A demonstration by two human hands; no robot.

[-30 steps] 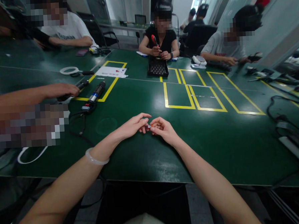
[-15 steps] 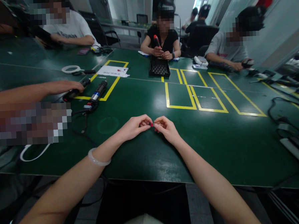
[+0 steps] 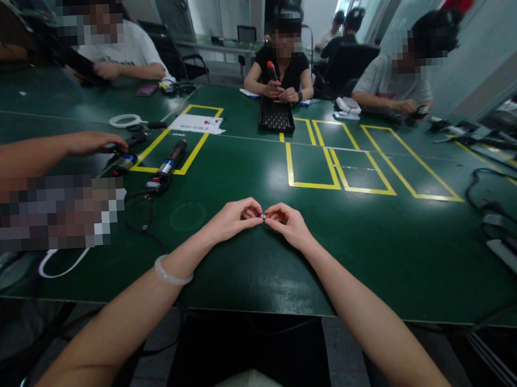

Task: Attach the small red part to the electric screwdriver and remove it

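Observation:
A tiny part with pale and dark spots (image 3: 264, 216) sits between my fingertips, just above the green table (image 3: 245, 269). It is too small for me to tell its kind. My left hand (image 3: 240, 217) pinches it from the left, thumb and fingers together. From the right, my right hand (image 3: 288, 222) closes on it the same way, fingertips almost touching the other hand's. A bit of orange-red shows by the right fingers. Most of the part is hidden by the fingertips.
An electric screwdriver (image 3: 172, 159) lies left inside yellow tape, with a co-worker's hand (image 3: 102, 142) near a second tool (image 3: 124, 163). A white paper (image 3: 196, 124) lies beyond. Across the table a person holds a red-handled tool (image 3: 272, 71) over a black tray (image 3: 276, 118). Cables (image 3: 499, 198) trail at right.
The small part showed red before and now shows pale and dark, so it seems turned in my fingers. My hands barely moved. The co-worker's hand at left drew back from the black tool.

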